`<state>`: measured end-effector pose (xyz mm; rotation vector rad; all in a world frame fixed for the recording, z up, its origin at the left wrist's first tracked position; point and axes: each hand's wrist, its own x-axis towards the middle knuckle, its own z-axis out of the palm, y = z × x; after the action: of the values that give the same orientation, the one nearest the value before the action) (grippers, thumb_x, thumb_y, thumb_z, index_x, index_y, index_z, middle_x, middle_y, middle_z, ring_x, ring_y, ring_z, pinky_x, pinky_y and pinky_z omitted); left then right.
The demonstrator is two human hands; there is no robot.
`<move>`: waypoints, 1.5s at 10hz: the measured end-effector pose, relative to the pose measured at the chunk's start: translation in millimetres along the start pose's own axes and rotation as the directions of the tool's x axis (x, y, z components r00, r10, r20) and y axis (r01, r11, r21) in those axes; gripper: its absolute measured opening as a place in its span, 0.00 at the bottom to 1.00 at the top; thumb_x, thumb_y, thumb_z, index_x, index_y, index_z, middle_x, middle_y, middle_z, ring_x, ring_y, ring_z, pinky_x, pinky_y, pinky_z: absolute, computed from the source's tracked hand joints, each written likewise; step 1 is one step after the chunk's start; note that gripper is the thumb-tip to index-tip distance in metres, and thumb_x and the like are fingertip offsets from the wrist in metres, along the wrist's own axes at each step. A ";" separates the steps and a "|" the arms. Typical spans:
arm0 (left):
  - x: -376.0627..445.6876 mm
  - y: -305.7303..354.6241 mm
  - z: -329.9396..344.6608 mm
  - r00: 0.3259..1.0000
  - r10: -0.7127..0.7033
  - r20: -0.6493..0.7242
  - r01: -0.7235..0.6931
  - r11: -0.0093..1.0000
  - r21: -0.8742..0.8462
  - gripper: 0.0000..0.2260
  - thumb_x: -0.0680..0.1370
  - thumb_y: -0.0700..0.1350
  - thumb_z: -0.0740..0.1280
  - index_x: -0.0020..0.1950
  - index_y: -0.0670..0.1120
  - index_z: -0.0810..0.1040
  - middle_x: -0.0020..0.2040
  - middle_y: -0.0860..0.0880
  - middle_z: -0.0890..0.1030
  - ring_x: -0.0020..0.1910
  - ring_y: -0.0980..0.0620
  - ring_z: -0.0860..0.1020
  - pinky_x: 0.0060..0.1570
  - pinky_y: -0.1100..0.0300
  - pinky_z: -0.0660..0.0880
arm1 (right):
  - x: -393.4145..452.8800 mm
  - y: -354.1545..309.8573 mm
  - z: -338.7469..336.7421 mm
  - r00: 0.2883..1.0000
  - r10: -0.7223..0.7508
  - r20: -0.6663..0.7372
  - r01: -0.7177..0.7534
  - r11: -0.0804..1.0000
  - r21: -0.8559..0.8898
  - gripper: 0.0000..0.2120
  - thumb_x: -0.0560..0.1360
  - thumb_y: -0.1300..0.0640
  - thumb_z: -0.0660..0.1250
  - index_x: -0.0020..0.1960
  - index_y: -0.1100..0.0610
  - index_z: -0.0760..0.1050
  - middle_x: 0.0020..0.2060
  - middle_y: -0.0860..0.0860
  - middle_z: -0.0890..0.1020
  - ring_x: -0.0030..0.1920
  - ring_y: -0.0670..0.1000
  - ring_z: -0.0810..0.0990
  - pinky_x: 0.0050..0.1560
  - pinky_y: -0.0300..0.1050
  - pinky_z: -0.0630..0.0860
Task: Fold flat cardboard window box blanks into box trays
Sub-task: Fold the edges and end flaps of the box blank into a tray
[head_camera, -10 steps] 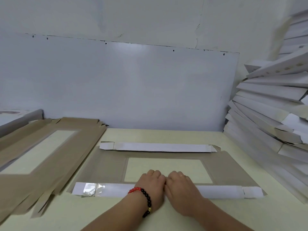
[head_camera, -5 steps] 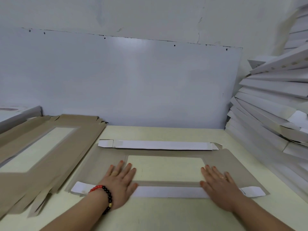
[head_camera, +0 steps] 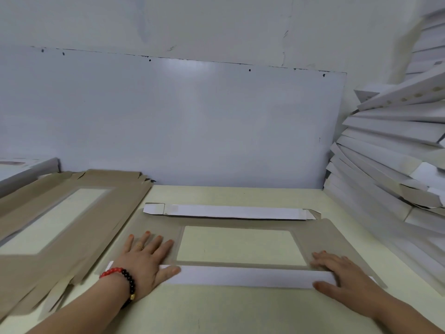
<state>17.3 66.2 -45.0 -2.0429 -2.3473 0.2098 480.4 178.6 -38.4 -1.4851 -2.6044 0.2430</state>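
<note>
Cardboard window box blank lies flat on the surface under both hands. Left hand and right hand, fingers spread flat and gripping nothing, press opposite ends of the near white flap. Step in hand: creasing this flap. Next, probably, the end panels beyond each hand need raising.
</note>
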 end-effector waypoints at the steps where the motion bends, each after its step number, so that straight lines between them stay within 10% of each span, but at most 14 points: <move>1: 2.4 5.0 -11.1 0.996 0.037 -0.080 -0.028 0.993 0.110 0.47 0.64 0.76 0.32 0.79 0.56 0.48 0.78 0.54 0.56 0.78 0.49 0.50 0.75 0.48 0.43 | -11.2 -3.9 -14.1 0.997 0.003 -0.072 0.008 0.990 0.144 0.10 0.70 0.46 0.73 0.45 0.38 0.72 0.57 0.36 0.78 0.62 0.37 0.74 0.62 0.39 0.70; 3: -2.7 68.6 -30.0 0.919 0.221 -0.326 -0.204 0.975 0.087 0.24 0.71 0.54 0.71 0.67 0.54 0.75 0.62 0.52 0.79 0.64 0.47 0.76 0.65 0.49 0.70 | -23.4 -34.3 -25.0 0.992 0.048 -0.117 -0.086 0.934 -0.347 0.11 0.77 0.38 0.55 0.44 0.45 0.63 0.35 0.44 0.73 0.46 0.48 0.78 0.40 0.45 0.64; 4: -1.4 106.3 -21.5 0.919 0.264 -0.293 -0.277 0.961 -0.006 0.22 0.80 0.45 0.53 0.76 0.53 0.61 0.76 0.49 0.63 0.76 0.46 0.56 0.75 0.49 0.47 | -26.7 -62.1 -13.2 0.994 0.071 -0.084 -0.101 0.889 -0.446 0.07 0.80 0.51 0.51 0.52 0.47 0.68 0.46 0.49 0.81 0.48 0.54 0.82 0.39 0.45 0.66; 5: -3.6 146.2 -23.2 0.912 0.307 -0.272 -0.316 0.949 0.009 0.19 0.81 0.43 0.52 0.71 0.52 0.65 0.76 0.47 0.61 0.76 0.46 0.55 0.74 0.46 0.45 | -39.0 -78.5 3.0 0.974 -0.074 -0.212 -0.046 0.858 -0.511 0.17 0.64 0.61 0.51 0.29 0.57 0.77 0.22 0.51 0.74 0.17 0.48 0.72 0.15 0.38 0.66; 6: -13.4 177.1 -30.0 0.894 0.362 -0.263 -0.375 0.927 0.003 0.15 0.80 0.43 0.55 0.65 0.50 0.72 0.69 0.45 0.70 0.70 0.43 0.64 0.72 0.46 0.52 | -41.0 -110.2 4.7 0.949 -0.093 -0.301 -0.086 0.842 -0.532 0.12 0.61 0.67 0.56 0.26 0.60 0.76 0.16 0.55 0.66 0.14 0.49 0.70 0.13 0.40 0.66; 7: -28.6 201.7 -32.6 0.806 0.452 -0.382 -0.473 0.880 0.045 0.08 0.66 0.53 0.72 0.43 0.54 0.82 0.41 0.55 0.81 0.45 0.51 0.79 0.55 0.60 0.75 | -40.1 -141.1 5.7 0.992 0.051 -0.115 -0.099 0.880 -0.464 0.08 0.67 0.54 0.73 0.43 0.57 0.81 0.26 0.61 0.75 0.30 0.54 0.83 0.29 0.47 0.77; 9: -39.4 211.4 -24.6 0.843 0.395 -0.365 -0.426 0.905 -0.005 0.18 0.42 0.60 0.75 0.26 0.56 0.77 0.26 0.61 0.73 0.29 0.63 0.76 0.44 0.62 0.80 | -43.7 -177.1 1.3 0.997 0.028 -0.075 -0.044 0.977 -0.211 0.08 0.57 0.50 0.78 0.33 0.52 0.83 0.26 0.56 0.81 0.26 0.44 0.80 0.22 0.36 0.66; 10: -38.2 182.8 -30.1 0.877 0.412 -0.247 -0.437 0.898 -0.054 0.15 0.49 0.56 0.78 0.32 0.59 0.79 0.30 0.61 0.74 0.40 0.62 0.79 0.50 0.43 0.79 | -32.9 -160.2 14.1 0.962 -0.176 -0.209 0.121 0.960 -0.252 0.19 0.77 0.40 0.61 0.66 0.42 0.72 0.49 0.52 0.84 0.49 0.50 0.83 0.30 0.41 0.60; 11: -27.3 151.6 -30.2 0.862 0.420 -0.283 -0.453 0.890 -0.057 0.11 0.70 0.47 0.68 0.51 0.59 0.80 0.48 0.59 0.78 0.63 0.58 0.69 0.68 0.35 0.56 | -39.7 -151.6 -13.4 0.946 -0.325 -0.016 0.300 0.891 -0.340 0.17 0.54 0.26 0.70 0.39 0.33 0.79 0.22 0.37 0.75 0.21 0.37 0.62 0.25 0.36 0.50; 12: -21.7 118.2 -32.2 0.841 0.426 -0.335 -0.477 0.875 -0.084 0.15 0.57 0.43 0.76 0.39 0.59 0.83 0.39 0.62 0.79 0.48 0.54 0.80 0.49 0.52 0.79 | -47.9 -127.2 -13.2 0.933 -0.359 0.005 0.307 0.792 -0.528 0.15 0.56 0.32 0.65 0.41 0.27 0.79 0.31 0.28 0.78 0.29 0.29 0.74 0.25 0.25 0.66; 13: -12.3 91.9 -25.1 0.834 0.444 -0.327 -0.514 0.841 -0.168 0.18 0.70 0.35 0.68 0.54 0.52 0.84 0.52 0.54 0.82 0.59 0.51 0.75 0.57 0.61 0.73 | -52.1 -84.0 -26.6 0.931 -0.365 0.021 0.330 0.815 -0.477 0.25 0.54 0.28 0.65 0.51 0.26 0.77 0.49 0.27 0.79 0.47 0.31 0.80 0.39 0.31 0.79; 14: -3.7 76.2 -22.2 0.868 0.411 -0.278 -0.467 0.865 -0.182 0.19 0.80 0.39 0.60 0.68 0.53 0.76 0.68 0.54 0.73 0.69 0.57 0.64 0.67 0.68 0.59 | -63.5 -73.0 -37.2 0.930 -0.170 0.325 0.211 0.973 -0.095 0.31 0.63 0.28 0.61 0.66 0.30 0.68 0.66 0.31 0.71 0.65 0.34 0.72 0.62 0.26 0.67; 15: 0.3 74.9 -28.2 0.899 0.415 -0.136 -0.435 0.880 -0.191 0.24 0.81 0.36 0.56 0.74 0.54 0.67 0.76 0.55 0.63 0.76 0.57 0.56 0.72 0.67 0.51 | -52.0 -54.7 -29.6 0.889 -0.456 0.033 0.457 0.881 -0.125 0.30 0.68 0.33 0.64 0.68 0.26 0.59 0.69 0.23 0.54 0.71 0.33 0.59 0.69 0.30 0.59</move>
<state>93.9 78.9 -25.8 -2.5930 -1.9090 -0.1421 466.5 108.6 -0.1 -0.8479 -2.9190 0.0217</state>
